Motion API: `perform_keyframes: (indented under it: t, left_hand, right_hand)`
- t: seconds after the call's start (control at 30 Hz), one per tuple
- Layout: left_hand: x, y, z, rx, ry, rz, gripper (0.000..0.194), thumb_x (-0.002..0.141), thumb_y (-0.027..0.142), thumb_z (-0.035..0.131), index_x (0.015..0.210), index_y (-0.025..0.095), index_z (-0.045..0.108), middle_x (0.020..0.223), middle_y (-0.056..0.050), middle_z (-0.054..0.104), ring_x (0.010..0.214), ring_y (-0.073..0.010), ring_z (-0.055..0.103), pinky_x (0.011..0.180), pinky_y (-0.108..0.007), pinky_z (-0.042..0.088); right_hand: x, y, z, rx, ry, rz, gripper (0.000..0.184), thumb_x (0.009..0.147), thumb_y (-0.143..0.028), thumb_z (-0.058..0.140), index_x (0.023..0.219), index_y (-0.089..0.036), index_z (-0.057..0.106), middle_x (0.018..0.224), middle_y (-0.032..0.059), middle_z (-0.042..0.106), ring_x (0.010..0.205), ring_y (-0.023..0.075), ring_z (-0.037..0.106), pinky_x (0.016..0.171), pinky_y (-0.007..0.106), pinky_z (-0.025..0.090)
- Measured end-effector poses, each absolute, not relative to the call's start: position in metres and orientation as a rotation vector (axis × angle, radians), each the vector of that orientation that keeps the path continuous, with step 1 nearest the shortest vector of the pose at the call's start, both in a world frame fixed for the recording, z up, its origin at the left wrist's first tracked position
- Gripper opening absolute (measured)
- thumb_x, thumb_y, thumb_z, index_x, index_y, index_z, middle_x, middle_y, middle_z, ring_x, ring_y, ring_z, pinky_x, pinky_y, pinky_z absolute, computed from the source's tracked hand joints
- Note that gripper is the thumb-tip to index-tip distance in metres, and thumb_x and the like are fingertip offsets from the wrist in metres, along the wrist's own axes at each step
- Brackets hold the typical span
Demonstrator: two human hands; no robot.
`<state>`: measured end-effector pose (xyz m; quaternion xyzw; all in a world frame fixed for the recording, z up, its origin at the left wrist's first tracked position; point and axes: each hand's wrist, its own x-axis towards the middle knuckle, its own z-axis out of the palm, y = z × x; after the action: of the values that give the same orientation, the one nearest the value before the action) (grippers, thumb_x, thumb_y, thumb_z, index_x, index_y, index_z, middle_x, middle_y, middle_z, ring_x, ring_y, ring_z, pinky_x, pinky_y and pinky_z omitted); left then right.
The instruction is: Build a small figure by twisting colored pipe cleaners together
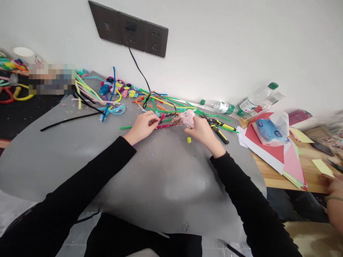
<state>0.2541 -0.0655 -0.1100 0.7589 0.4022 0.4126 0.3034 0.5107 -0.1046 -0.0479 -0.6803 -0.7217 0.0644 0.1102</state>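
Note:
My right hand [200,129] is wrapped round a pale pink glue gun [186,117], its nozzle pointing left. My left hand [144,125], with a ring on one finger, pinches a dark pink pipe cleaner piece [162,118] close to that nozzle. Whether the nozzle touches the piece I cannot tell. A black cord [139,67] leads from the wall socket down to the tabletop behind my hands. Just below the glue gun lies a small yellow bit [189,140]. Yellow-and-black pliers [219,132] rest to the right of my right hand.
Loose pipe cleaners [152,101] and small colourful figures [119,86] lie along the back of the grey table [160,178]. Plastic bottles [223,107] lie by the wall. At right are coloured papers [268,142], a tissue pack [270,130] and another person's hand [334,185].

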Motion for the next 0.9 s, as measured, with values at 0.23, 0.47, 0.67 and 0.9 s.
perform_keyframes:
  t: [0.23,0.47,0.67,0.9]
  left_hand:
    - [0.255,-0.065,-0.111,2.013,1.062,1.099,0.015,0.09,0.029,0.058,0.084,0.018,0.067,0.091,-0.005,0.063,0.067,-0.0147,0.066,0.066,-0.032,0.062]
    - [0.254,-0.064,-0.112,2.007,1.057,1.099,0.016,0.09,0.031,0.059,0.084,0.018,0.067,0.091,-0.005,0.064,0.067,-0.0147,0.066,0.065,-0.031,0.062]
    - [0.254,-0.064,-0.112,2.007,1.065,1.095,0.014,0.089,0.028,0.059,0.083,0.018,0.067,0.09,-0.004,0.062,0.066,-0.0145,0.067,0.065,-0.031,0.062]
    - [0.254,-0.065,-0.112,1.997,1.069,1.09,0.018,0.091,0.033,0.06,0.084,0.019,0.068,0.09,-0.004,0.063,0.066,-0.0141,0.065,0.065,-0.03,0.062]
  right_hand:
    - [0.514,-0.105,-0.048,-1.989,-2.134,0.155,0.01,0.077,-0.025,0.062,0.082,-0.019,0.057,0.074,0.0047,0.061,0.067,0.0191,0.052,0.059,0.028,0.031]
    - [0.515,-0.106,-0.046,-2.026,-2.108,0.128,0.012,0.077,-0.027,0.064,0.085,-0.019,0.06,0.076,0.0062,0.064,0.07,0.0203,0.053,0.058,0.028,0.03]
    - [0.519,-0.107,-0.047,-2.019,-2.123,0.118,0.014,0.078,-0.028,0.063,0.087,-0.018,0.061,0.077,0.0064,0.064,0.068,0.0195,0.053,0.059,0.028,0.031]
    - [0.521,-0.106,-0.048,-2.008,-2.137,0.105,0.014,0.078,-0.028,0.062,0.088,-0.018,0.061,0.079,0.0068,0.066,0.069,0.0198,0.054,0.059,0.028,0.031]
